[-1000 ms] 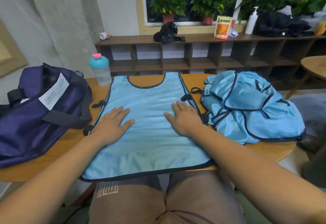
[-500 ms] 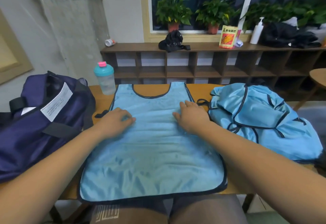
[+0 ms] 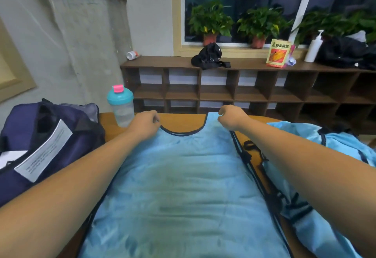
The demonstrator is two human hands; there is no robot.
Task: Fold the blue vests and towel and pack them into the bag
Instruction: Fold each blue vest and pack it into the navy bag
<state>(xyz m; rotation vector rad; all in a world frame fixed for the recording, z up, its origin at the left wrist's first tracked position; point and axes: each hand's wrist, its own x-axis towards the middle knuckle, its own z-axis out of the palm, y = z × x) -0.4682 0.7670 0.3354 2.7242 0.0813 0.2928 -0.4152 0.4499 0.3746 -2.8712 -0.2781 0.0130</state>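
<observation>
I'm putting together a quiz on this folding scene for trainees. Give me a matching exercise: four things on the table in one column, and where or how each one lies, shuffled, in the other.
Things
1. navy bag
2. shaker bottle
3. spread vest
4. heap of vests

Places and states
A. flat in the middle of the table, its shoulders pinched by the left hand and right hand
B. at the left side, white label showing
C. crumpled at the right side
D. upright at the far edge, between bag and flat cloth

Pairs: 1-B, 2-D, 3-A, 4-C
</observation>
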